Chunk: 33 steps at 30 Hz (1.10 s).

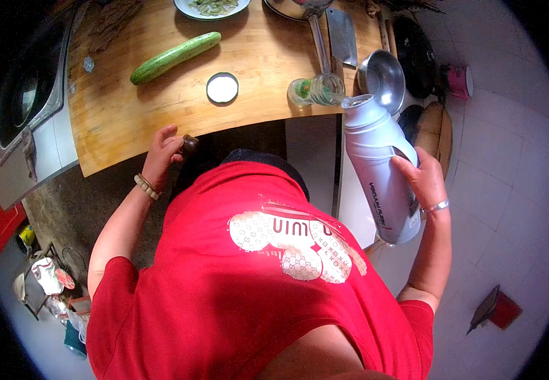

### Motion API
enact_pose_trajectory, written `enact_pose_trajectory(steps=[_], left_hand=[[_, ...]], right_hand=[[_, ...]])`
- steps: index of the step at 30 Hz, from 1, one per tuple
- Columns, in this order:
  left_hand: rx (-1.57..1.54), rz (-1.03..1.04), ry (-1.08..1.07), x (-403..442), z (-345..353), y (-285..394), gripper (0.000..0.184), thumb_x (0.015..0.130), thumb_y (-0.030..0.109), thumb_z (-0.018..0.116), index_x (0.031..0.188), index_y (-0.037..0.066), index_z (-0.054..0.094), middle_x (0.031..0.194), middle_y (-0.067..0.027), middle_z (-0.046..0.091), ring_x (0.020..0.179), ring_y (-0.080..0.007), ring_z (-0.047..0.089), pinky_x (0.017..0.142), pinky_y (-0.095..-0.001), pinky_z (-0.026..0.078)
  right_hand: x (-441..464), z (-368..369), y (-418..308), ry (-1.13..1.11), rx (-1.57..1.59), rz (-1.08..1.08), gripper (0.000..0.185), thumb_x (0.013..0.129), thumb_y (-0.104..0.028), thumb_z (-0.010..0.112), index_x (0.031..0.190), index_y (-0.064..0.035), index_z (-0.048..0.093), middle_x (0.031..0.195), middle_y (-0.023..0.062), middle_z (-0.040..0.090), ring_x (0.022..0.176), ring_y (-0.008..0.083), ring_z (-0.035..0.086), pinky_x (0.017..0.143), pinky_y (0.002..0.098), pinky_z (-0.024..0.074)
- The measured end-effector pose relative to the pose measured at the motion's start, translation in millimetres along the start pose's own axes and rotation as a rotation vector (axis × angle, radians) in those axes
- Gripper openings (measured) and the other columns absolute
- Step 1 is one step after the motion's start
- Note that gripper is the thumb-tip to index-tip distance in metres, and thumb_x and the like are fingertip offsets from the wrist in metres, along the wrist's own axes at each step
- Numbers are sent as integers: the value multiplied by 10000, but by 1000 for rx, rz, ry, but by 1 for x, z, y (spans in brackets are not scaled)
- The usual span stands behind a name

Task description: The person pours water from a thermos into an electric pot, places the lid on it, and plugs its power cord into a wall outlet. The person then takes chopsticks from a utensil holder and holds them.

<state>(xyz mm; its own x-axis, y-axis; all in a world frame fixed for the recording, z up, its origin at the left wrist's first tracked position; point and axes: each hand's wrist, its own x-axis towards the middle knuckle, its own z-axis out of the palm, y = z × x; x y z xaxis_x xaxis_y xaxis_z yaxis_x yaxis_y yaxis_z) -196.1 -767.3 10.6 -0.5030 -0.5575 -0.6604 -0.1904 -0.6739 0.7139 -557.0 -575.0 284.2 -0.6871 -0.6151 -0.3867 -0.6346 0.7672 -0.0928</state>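
My right hand (pixel 423 180) is closed around the handle of a pale vacuum flask (pixel 376 168), which tilts toward the worktop. Its open mouth is at a glass jar (pixel 326 90), and a clear stream seems to run between them. Something green and a little red shows inside the jar. In my left hand (pixel 162 154), fingers closed, is a dark brown stopper (pixel 189 144), just off the front edge of the wooden worktop (pixel 262 95). A white round lid (pixel 222 88) with a dark rim lies flat between the hands, farther back.
A long green cucumber-like vegetable (pixel 176 58) lies at the left. At the back are a plate of cut pieces (pixel 211 7), a pan handle (pixel 319 44) and a cleaver (pixel 341 37). A steel bowl (pixel 382 81) stands right of the jar. A sink (pixel 31 95) is far left.
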Motion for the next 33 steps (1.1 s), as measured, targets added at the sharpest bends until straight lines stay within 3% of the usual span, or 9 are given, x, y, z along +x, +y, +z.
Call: enact_pose_trajectory(steps=[11,33], left_hand=[[11,-6,1,0,-1,-1,491,828,225,577,1240,45,378,1002,-51,548,876,-104,513,662,-211,426],[-13,-1,-22,1,-4,-5,484,832,221,571,1237,49,372,1006,-57,541,829,-98,510,662,-210,422]], right_hand=[[1,-1,6,4,-29,-24,395,750,-348,671,834,28,586,733,200,607,646,244,604,593,347,458],[-3,-2,-6,19,24,15,370,757,-318,668,860,28,587,736,179,615,638,204,595,590,330,462]])
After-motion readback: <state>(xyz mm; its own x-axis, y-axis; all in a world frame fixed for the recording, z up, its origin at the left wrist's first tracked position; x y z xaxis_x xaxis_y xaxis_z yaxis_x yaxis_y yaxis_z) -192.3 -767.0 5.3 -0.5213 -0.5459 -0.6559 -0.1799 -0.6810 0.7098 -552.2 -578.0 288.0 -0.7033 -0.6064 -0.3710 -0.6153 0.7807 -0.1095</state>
